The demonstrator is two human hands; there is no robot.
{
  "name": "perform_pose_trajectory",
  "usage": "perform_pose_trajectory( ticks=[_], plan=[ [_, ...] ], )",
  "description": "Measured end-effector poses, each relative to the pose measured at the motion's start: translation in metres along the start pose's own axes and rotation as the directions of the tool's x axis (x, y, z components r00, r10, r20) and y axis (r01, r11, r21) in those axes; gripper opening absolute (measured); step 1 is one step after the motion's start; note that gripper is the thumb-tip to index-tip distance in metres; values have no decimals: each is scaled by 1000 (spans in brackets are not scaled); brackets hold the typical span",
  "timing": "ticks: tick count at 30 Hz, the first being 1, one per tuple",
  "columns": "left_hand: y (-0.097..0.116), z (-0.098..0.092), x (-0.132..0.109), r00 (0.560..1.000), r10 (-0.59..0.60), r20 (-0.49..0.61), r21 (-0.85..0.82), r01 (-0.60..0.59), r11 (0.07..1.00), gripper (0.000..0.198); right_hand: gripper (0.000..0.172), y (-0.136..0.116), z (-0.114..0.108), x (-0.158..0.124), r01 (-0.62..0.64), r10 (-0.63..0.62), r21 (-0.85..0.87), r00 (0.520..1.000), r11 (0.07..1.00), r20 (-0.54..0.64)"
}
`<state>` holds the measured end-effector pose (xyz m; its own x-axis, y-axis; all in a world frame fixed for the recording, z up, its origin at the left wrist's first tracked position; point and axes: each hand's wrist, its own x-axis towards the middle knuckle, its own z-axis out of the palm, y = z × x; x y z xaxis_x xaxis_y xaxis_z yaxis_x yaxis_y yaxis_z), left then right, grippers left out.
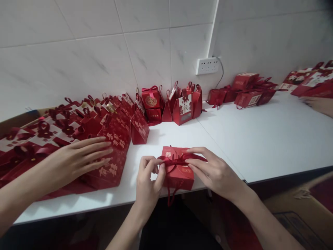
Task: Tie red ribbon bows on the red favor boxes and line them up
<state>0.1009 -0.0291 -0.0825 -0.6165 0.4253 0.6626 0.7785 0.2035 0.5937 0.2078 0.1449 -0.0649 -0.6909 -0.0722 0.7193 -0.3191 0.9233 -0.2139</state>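
Observation:
A red gift box (pixel 182 178) with pale printing lies at the front edge of the white table. Across its top runs a dark red ribbon (pixel 178 161), gathered at the middle, with a loose end hanging over the front. My left hand (pixel 151 175) pinches the ribbon's left part between thumb and fingers. On the other side, my right hand (pixel 212 168) has the ribbon's right part between its fingers, close above the box. Its thumb is partly hidden.
Another person's hand (pixel 85 156) rests on rows of red gift bags (pixel 114 146) at left. More red boxes (pixel 153 100) stand along the wall below a socket (pixel 207 66). A further hand (pixel 321 105) shows at right, above a cardboard box (pixel 299 201).

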Motion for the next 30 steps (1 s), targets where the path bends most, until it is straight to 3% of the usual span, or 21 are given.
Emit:
perform_pose_trajectory(
  ticks=[5,12,17,19,22,30],
  plan=[
    [7,-2,0,980,-142,140,-93,156,983,3,16,-12,-1,3,-114,115,75,993,991,-6],
    [10,-5,8,942,-249,223,-124,280,952,29,11,-14,3,4,-153,154,55,988,987,-4],
    [7,-11,9,930,-245,275,-211,307,928,10,11,-12,1,2,-217,214,76,976,973,46],
    [6,-13,9,930,-218,296,-240,294,925,18,10,-11,1,2,-222,219,84,975,972,44],
    [6,-14,12,926,-201,319,-226,280,933,11,13,-11,2,4,-223,223,107,975,969,14],
    [9,-13,14,898,-288,334,-245,377,893,21,14,-15,6,6,-307,318,194,947,932,-30]
  ],
)
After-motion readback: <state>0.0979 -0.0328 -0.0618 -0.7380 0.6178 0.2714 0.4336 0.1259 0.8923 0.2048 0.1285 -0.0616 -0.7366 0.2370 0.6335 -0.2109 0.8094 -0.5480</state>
